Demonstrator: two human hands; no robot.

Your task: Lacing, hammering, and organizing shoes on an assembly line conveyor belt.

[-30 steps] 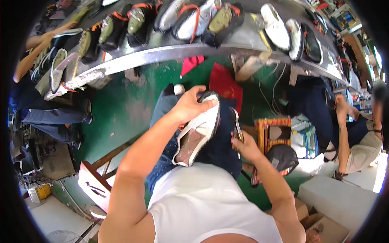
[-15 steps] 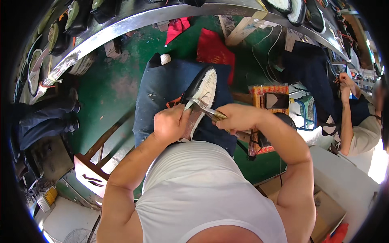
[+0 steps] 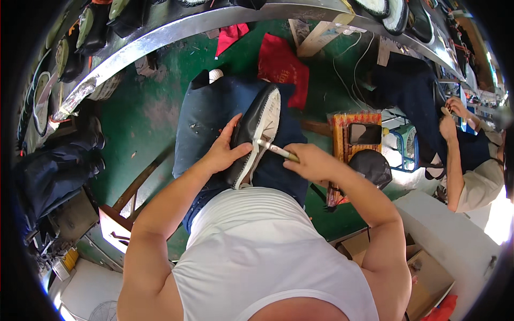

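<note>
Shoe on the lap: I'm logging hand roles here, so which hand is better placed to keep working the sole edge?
Probably the right hand: it grips the tool, whose tip meets the pale sole edge of the shoe. The left hand is clasped on the shoe's dark upper, steadying it.

Red cloth (image 3: 282,64) on green floor (image 3: 144,101), shoes on curved metal rack (image 3: 176,29), black cap (image 3: 370,166).

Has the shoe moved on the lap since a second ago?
Yes. The shoe has turned from sole-up to sideways on the lap, its toe now toward the red cloth.
</note>
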